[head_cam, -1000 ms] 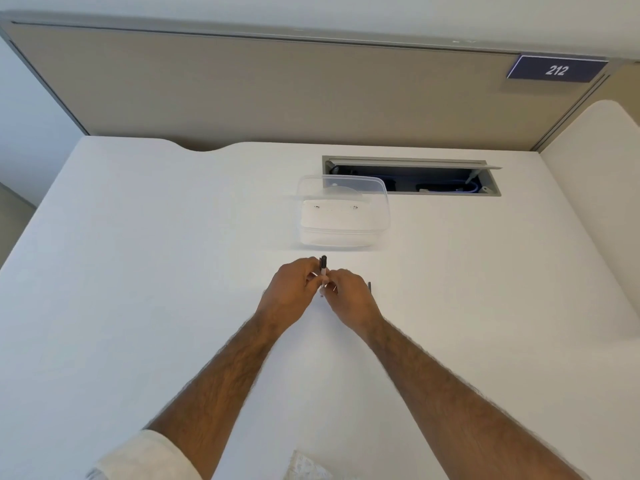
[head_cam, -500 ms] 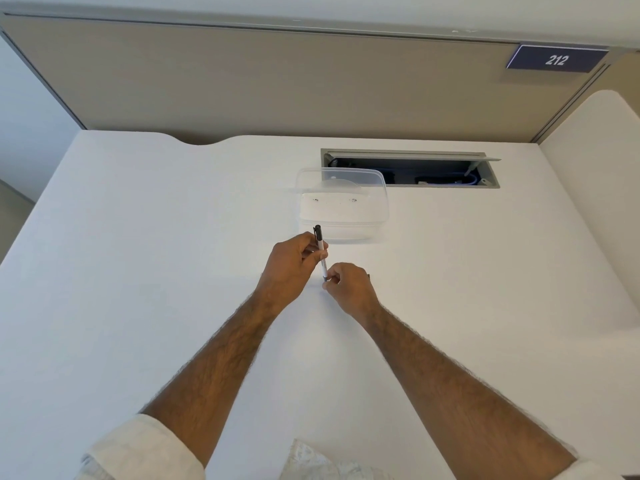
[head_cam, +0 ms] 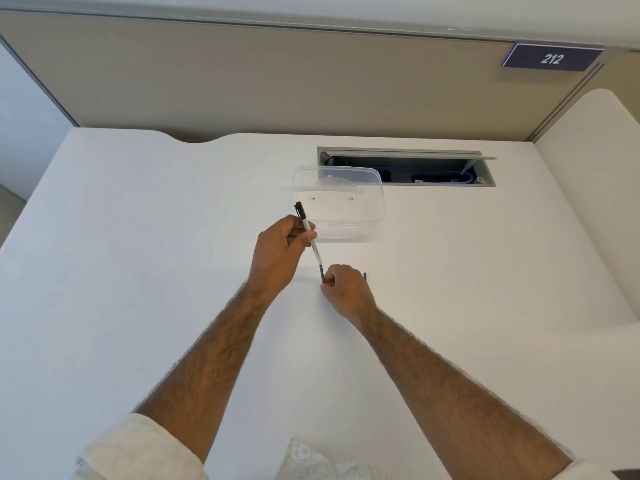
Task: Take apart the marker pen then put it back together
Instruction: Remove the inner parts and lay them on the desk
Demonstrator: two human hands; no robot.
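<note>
Desk (head_cam: 138, 271), a broad white top with a rounded notch in its far edge, carries everything. Behind that far edge stands a beige partition panel (head_cam: 277, 81) bearing a dark blue sign (head_cam: 551, 58) reading 212. A grey-framed cable hatch (head_cam: 405, 167) is open near the far edge, right of centre. A clear plastic tub (head_cam: 338, 202) sits just in front of it. Near the desk's middle, the left hand (head_cam: 278, 252) is closed around a slim white marker pen (head_cam: 309, 237) with a black cap, tilted up and away to the left. The right hand (head_cam: 346, 292) pinches the pen's dark lower end between fingertips. A thin dark stick (head_cam: 365, 276) shows just beyond the right hand; what it is cannot be told.
</note>
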